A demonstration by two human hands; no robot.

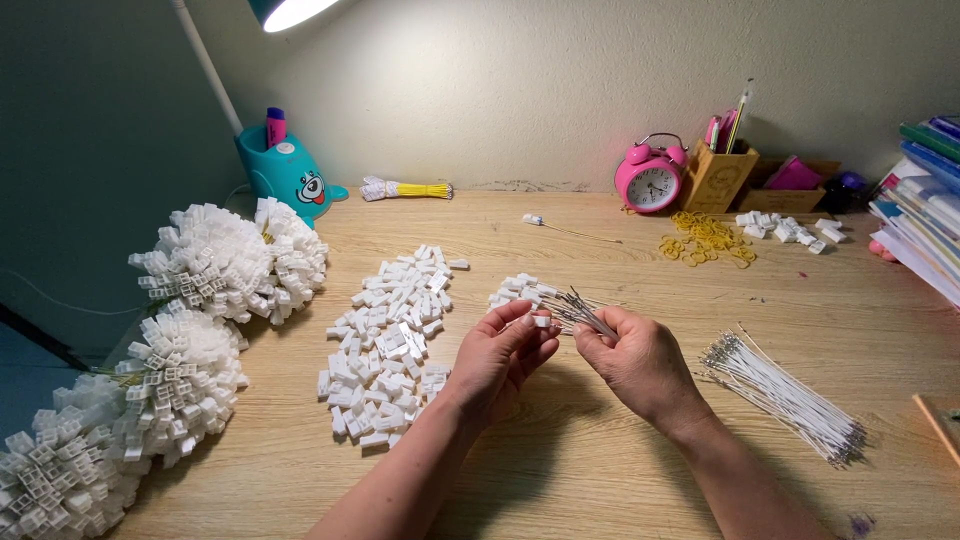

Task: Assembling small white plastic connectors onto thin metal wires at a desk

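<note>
1. The left hand [500, 352] is pinching a small white connector [541, 321] between fingertips, near the middle of the wooden desk [600, 470];
2. The right hand [640, 362] is gripping a bunch of thin white wires [580, 312], touching the connector;
3. Loose white connectors [390, 345] are lying just left; more wires [790, 395] are lying toward the right edge.

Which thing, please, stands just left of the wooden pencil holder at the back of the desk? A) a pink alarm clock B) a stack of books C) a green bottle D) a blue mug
A: the pink alarm clock stands right beside the pencil holder, on its left, by the wall.
</note>
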